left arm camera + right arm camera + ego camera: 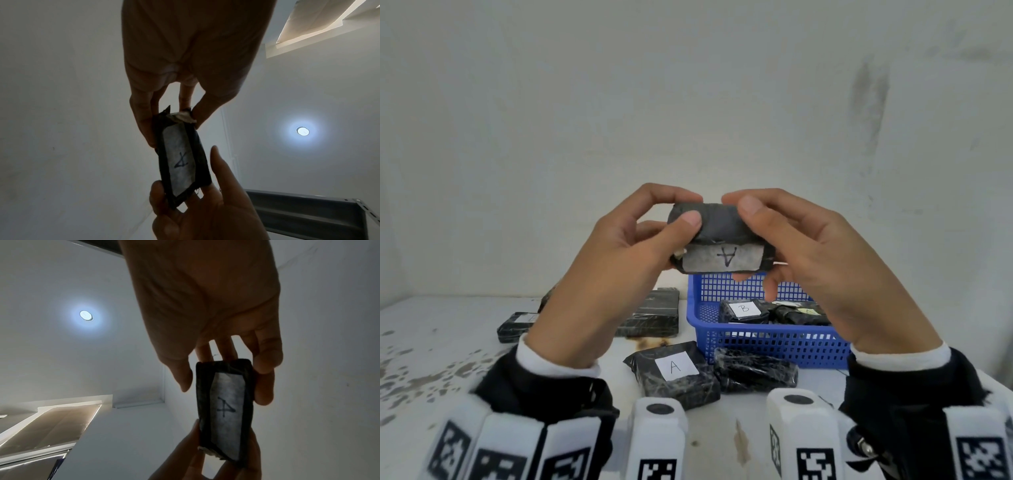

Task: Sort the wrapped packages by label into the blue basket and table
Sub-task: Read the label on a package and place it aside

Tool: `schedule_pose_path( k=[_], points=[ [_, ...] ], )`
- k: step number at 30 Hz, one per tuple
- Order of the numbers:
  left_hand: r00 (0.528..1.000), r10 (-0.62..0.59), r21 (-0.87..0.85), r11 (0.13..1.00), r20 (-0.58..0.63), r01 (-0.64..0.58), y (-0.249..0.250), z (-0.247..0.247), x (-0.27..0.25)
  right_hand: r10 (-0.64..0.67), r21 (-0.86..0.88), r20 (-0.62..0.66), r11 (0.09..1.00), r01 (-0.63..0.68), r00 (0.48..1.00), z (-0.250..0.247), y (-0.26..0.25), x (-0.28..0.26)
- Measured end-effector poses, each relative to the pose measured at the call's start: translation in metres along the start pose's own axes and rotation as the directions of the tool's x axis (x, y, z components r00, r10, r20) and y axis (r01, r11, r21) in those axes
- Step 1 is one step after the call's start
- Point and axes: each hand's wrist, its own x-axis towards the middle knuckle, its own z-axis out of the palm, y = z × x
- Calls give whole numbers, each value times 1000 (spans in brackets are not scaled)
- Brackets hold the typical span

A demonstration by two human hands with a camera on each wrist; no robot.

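Two hands share one load: our left hand point(619, 260) and right hand point(815, 260) each pinch an end of a black wrapped package point(717, 236), thumbs on the near face and fingers curled behind, raised above the tabletop point(431, 342) with its white label point(722, 257) reading an upside-down "A". We judge the main risk a misread, since the inverted letter could send it to the wrong place. A slip is possible too: the wrap looks torn at the left corner point(180, 116), and only fingertips hold it. Below our wrists lies another package marked "A" point(674, 371), with an unlabelled-looking one point(755, 373) just beside it. Farther back, the blue basket point(756, 339) holds a package marked "B" point(743, 310) and a second point(803, 315) whose label we cannot read. Our left forearm cuts off several packages point(650, 317) behind; their labels stay hidden.
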Motion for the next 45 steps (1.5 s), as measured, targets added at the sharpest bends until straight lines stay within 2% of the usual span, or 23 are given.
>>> schedule_pose_path(
  k=[8, 17, 24, 32, 36, 45],
  points=[
    [997, 49, 36, 998, -64, -47, 1, 2, -2, -27, -13, 67, 1000, 28, 997, 1, 0, 0],
    [997, 46, 71, 997, -68, -41, 4, 4, -4, -19, -22, 25, 1000, 20, 999, 3, 0, 0],
    [995, -70, 14, 997, -73, 71, 2, 5, -1, -68, 40, 18, 997, 67, 998, 2, -1, -1],
    [996, -31, -6, 1000, -84, 30, 4, 3, -2, -2, 44, -2, 999, 2, 1000, 0, -1, 1],
    [994, -29, 11, 999, -105, 30, 4, 2, -2, -6, 44, 40, 999, 4, 999, 1, -1, 0],
    [996, -17, 57, 998, -87, 22, 5, 6, -4, -3, 92, 9, 996, 2, 1000, 1, 1, 0]
  ],
)
